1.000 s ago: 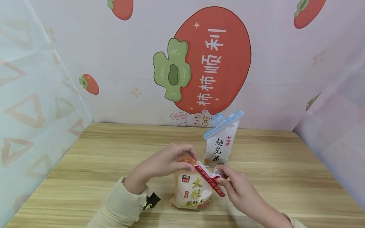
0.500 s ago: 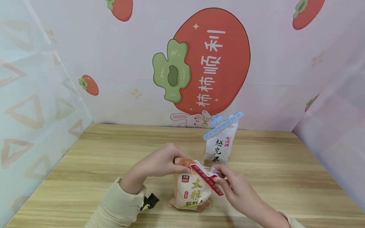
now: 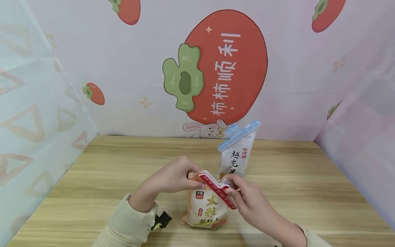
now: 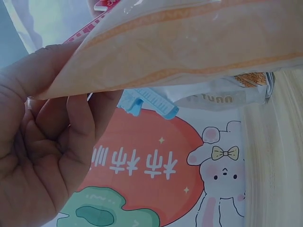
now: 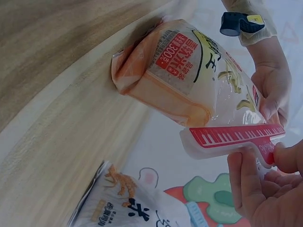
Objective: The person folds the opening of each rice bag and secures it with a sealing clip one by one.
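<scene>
An orange and white rice bag [image 3: 205, 207] stands on the wooden table, its base down. My left hand [image 3: 172, 176] pinches its top left corner between thumb and fingers; the left wrist view has the bag's side [image 4: 189, 52] running out from that grip. My right hand [image 3: 251, 199] holds a red and white sealing clip [image 3: 213, 187] by its handles, thumb on the red side. The clip slants across the bag's upper right corner. In the right wrist view the clip's red bar [image 5: 232, 135] lies along the bag's top edge; whether its jaws enclose the film is hard to tell.
Behind the right hand stands a white rice bag [image 3: 236, 159] with a light blue sealing clip [image 3: 240, 135] slanting across its top. A black strap piece [image 3: 161, 220] sits at the left cuff. A printed persimmon backdrop [image 3: 234, 68] rises at the table's rear edge.
The red clip and right hand have moved left, further over the bag's top. My left hand has slid slightly left along the bag's top and still pinches it. The view has shifted a little.
</scene>
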Demonstrator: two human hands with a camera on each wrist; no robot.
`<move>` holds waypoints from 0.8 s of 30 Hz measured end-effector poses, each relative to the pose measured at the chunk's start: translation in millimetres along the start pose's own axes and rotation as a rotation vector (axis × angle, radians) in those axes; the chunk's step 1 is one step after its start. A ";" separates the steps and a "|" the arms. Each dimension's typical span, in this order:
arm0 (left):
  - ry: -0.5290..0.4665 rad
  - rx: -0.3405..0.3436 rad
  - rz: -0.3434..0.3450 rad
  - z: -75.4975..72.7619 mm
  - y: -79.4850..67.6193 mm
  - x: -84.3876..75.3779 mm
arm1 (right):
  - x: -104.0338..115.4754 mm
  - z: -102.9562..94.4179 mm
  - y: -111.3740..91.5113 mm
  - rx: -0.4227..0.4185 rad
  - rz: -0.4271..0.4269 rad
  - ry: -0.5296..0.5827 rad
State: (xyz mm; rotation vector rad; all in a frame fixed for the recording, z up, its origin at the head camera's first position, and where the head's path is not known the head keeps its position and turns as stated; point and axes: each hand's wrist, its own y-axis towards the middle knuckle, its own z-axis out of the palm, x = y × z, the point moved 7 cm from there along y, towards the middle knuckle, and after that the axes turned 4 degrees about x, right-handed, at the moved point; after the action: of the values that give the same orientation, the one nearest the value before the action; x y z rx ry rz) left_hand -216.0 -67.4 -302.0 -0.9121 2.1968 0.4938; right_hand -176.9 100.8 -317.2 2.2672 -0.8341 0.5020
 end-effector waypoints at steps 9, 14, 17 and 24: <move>-0.009 0.007 -0.016 2.7 -0.8 -1.7 | 5.4 -0.6 4.5 -0.013 -0.001 -0.006; -0.008 0.023 -0.007 2.0 0.0 -0.3 | 4.6 -1.1 5.6 0.025 0.043 0.056; -0.023 0.034 0.001 1.6 -0.4 0.9 | 1.1 -0.6 5.6 0.063 0.090 0.121; -0.046 0.007 0.028 0.2 -1.0 -1.1 | -11.3 1.5 0.7 0.136 0.192 0.207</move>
State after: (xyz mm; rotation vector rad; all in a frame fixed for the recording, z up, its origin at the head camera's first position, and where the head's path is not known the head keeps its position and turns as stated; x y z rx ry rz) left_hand -214.6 -67.5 -301.5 -0.8587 2.1715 0.5149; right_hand -185.4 104.2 -324.1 2.2188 -0.9398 0.8899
